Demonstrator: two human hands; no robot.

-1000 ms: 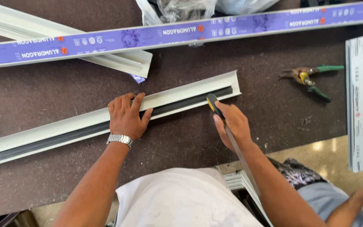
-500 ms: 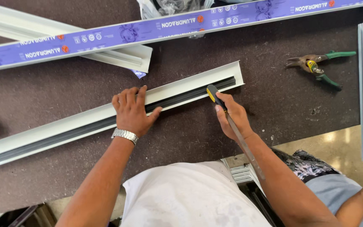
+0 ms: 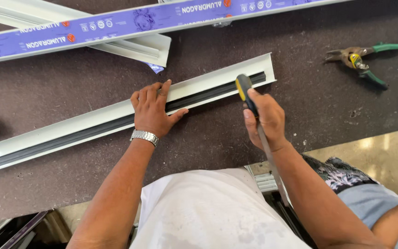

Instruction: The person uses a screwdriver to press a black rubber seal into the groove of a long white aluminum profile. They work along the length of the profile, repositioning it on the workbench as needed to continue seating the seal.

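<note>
Tabletop (image 3: pixel 47 193) of dark, rough board was spanned by a long white metal channel (image 3: pixel 93 122), its axis running from lower left to upper right, a black strip seated in its groove. The left hand (image 3: pixel 153 110) was pressed flat on it, fingers spread. A file with a yellow-black handle (image 3: pixel 244 90), pointing away from the channel, was gripped in the closed right hand (image 3: pixel 266 120). Green-handled snips (image 3: pixel 362 57) lay well apart.

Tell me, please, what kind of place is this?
Probably a workshop for metal profiles. A long white profile lies on a dark workbench, more profiles lie behind it, and green-handled snips lie nearby. The right hand grips a yellow-and-black tool.
</note>
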